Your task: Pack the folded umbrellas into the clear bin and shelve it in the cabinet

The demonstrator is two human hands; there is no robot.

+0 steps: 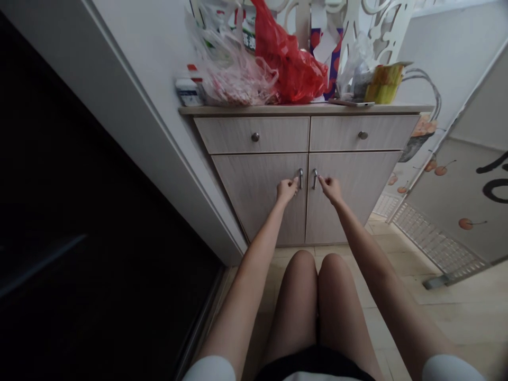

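Note:
A low wooden cabinet (257,201) stands in front of me with two shut doors and two drawers above them. My left hand (286,190) is closed around the metal handle (300,178) of the left door. My right hand (330,188) pinches the metal handle (315,178) of the right door. Both arms reach forward over my bent knees (317,264).
On the cabinet top lie a red plastic bag (291,63), a clear bag (234,74), a small white bottle (188,91), a phone (351,103) and a yellow-green package (384,83). A white door frame (159,143) and dark opening are at left. A decorated panel (456,201) leans at right.

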